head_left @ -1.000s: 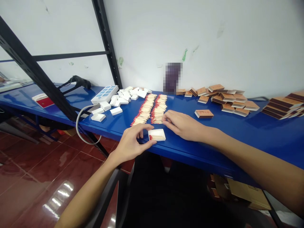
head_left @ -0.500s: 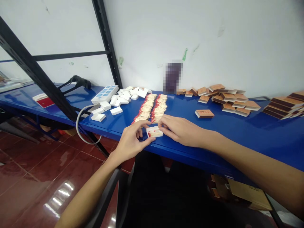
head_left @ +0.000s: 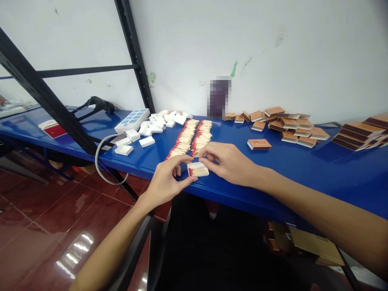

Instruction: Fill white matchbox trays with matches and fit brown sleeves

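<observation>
Near the front edge of the blue table lies a white matchbox tray [head_left: 202, 165], with red-tipped matches [head_left: 197, 171] inside along its near side. My left hand [head_left: 169, 178] grips the tray at its left end, thumb on the near wall and fingers at the far one. Over the tray's far right corner is my right hand [head_left: 224, 161], its thumb and fingertips pinched together; whatever they hold is too small to make out. Just beyond, two long rows of loose matches [head_left: 185, 137] lie side by side, heads to the left.
White trays [head_left: 147, 141] lie scattered left of the matches, beside a white power strip [head_left: 133, 120]. Orange matchbox sleeves [head_left: 289, 123] are heaped at the back right, one sleeve [head_left: 259, 144] apart. More sleeves [head_left: 357, 135] are stacked far right. A black shelf post [head_left: 48, 93] stands left.
My right hand has lifted slightly away from the tray toward the match rows. The matches in the tray now lie together along its near side. My left hand keeps its hold.
</observation>
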`<state>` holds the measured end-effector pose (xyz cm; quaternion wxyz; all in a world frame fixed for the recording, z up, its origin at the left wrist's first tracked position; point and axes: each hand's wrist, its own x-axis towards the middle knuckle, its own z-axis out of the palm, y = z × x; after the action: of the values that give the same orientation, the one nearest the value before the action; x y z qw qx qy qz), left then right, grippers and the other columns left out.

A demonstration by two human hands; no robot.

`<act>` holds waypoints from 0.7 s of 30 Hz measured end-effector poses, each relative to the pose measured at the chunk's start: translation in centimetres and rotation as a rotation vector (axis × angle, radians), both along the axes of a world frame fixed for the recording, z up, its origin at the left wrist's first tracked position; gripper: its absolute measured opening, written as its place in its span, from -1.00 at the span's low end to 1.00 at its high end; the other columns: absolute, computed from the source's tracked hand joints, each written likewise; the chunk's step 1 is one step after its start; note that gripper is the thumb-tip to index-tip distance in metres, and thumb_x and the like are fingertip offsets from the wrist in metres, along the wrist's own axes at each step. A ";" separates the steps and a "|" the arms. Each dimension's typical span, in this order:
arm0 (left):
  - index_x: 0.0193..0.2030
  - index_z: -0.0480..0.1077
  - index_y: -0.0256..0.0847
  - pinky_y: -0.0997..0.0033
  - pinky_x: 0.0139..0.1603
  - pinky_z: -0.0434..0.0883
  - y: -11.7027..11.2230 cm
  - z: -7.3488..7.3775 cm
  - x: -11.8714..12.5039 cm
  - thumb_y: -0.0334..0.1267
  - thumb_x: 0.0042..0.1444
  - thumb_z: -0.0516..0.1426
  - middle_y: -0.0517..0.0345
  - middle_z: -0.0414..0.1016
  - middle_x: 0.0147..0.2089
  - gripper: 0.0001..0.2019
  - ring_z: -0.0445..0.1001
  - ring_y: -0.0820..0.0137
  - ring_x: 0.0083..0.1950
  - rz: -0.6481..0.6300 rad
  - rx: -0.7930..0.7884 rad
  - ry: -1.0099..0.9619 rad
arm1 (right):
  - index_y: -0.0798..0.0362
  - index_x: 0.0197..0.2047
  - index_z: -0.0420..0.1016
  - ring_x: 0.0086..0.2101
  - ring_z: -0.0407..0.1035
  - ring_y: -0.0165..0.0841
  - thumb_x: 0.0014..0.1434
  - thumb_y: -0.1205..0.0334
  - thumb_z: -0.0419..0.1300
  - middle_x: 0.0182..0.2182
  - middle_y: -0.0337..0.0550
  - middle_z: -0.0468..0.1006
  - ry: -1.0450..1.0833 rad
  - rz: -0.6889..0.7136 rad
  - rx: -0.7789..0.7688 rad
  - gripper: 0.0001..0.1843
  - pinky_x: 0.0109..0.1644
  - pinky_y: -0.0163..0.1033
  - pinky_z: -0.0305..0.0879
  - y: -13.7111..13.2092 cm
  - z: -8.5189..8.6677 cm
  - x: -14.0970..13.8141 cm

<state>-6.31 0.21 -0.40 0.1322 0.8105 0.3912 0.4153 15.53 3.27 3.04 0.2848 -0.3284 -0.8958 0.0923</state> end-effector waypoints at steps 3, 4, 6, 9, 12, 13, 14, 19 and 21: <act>0.01 0.44 -0.17 0.50 -0.38 0.31 0.0 -0.1 -0.1 -0.20 0.06 0.35 0.29 0.44 -0.38 -0.62 0.28 0.52 -0.45 0.002 0.005 -0.002 | 0.05 -0.29 0.40 -0.48 0.23 -0.40 0.27 0.24 0.09 -0.50 -0.25 0.39 0.006 -0.040 0.012 -0.88 -0.33 -0.27 0.08 0.7 -0.2 0.5; 0.00 0.44 -0.18 0.50 -0.38 0.31 -0.1 -0.1 -0.1 -0.20 0.06 0.35 0.31 0.40 -0.41 -0.63 0.28 0.51 -0.45 0.002 0.011 -0.004 | 0.05 -0.29 0.40 -0.50 0.22 -0.41 0.27 0.25 0.09 -0.51 -0.26 0.38 -0.012 -0.049 -0.003 -0.88 -0.34 -0.27 0.07 0.8 -0.3 0.6; -0.01 0.45 -0.18 0.50 -0.39 0.30 -0.1 -0.1 -0.1 -0.21 0.06 0.34 0.32 0.35 -0.44 -0.65 0.26 0.50 -0.45 -0.002 0.026 -0.007 | 0.06 -0.30 0.40 -0.51 0.22 -0.42 0.27 0.25 0.07 -0.53 -0.27 0.39 -0.053 -0.070 -0.032 -0.87 -0.33 -0.27 0.07 1.0 -0.4 0.6; -0.04 0.45 -0.18 0.49 -0.38 0.29 -0.1 -0.1 -0.1 -0.24 0.08 0.33 0.29 0.39 -0.40 -0.69 0.26 0.50 -0.44 -0.015 0.045 0.003 | 0.07 -0.29 0.41 -0.51 0.25 -0.41 0.28 0.27 0.05 -0.53 -0.26 0.42 -0.089 -0.111 -0.052 -0.84 -0.31 -0.27 0.08 1.2 -0.6 0.5; -0.07 0.46 -0.19 0.48 -0.35 0.29 -0.2 -0.1 -0.1 -0.22 0.09 0.32 0.26 0.43 -0.35 -0.72 0.26 0.51 -0.42 -0.025 0.053 0.028 | 0.07 -0.25 0.44 -0.50 0.25 -0.40 0.28 0.28 0.05 -0.51 -0.24 0.44 -0.099 -0.126 -0.064 -0.85 -0.34 -0.28 0.06 1.5 -0.8 0.6; -0.08 0.47 -0.19 0.48 -0.33 0.30 -0.3 -0.1 -0.1 -0.21 0.09 0.32 0.25 0.44 -0.34 -0.73 0.27 0.50 -0.42 -0.026 0.049 0.039 | 0.07 -0.25 0.46 -0.49 0.25 -0.40 0.28 0.27 0.06 -0.49 -0.23 0.45 -0.106 -0.123 -0.066 -0.84 -0.34 -0.28 0.05 1.6 -0.9 0.6; -0.08 0.47 -0.18 0.48 -0.33 0.30 -0.3 0.0 -0.1 -0.20 0.09 0.32 0.24 0.46 -0.33 -0.73 0.28 0.50 -0.41 -0.025 0.042 0.049 | 0.07 -0.25 0.47 -0.48 0.26 -0.40 0.27 0.27 0.06 -0.48 -0.22 0.46 -0.116 -0.121 -0.068 -0.84 -0.34 -0.28 0.05 1.7 -1.0 0.6; -0.09 0.49 -0.17 0.46 -0.29 0.32 -0.4 -0.1 0.0 -0.17 0.09 0.32 0.21 0.50 -0.29 -0.73 0.31 0.48 -0.39 -0.015 0.032 0.083 | 0.07 -0.20 0.53 -0.44 0.28 -0.40 0.28 0.26 0.07 -0.43 -0.19 0.49 -0.154 -0.147 -0.095 -0.80 -0.32 -0.29 0.06 2.1 -1.2 0.4; -0.09 0.49 -0.17 0.46 -0.29 0.31 -0.4 -0.2 0.0 -0.17 0.09 0.32 0.22 0.49 -0.30 -0.73 0.31 0.48 -0.39 -0.018 0.040 0.084 | 0.07 -0.20 0.53 -0.44 0.28 -0.40 0.28 0.25 0.08 -0.43 -0.19 0.49 -0.160 -0.157 -0.100 -0.80 -0.33 -0.29 0.06 2.1 -1.2 0.3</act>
<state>-6.35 -0.18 -0.56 0.1031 0.8331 0.3809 0.3876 15.82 5.39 1.86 0.2021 -0.4176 -0.8815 0.0878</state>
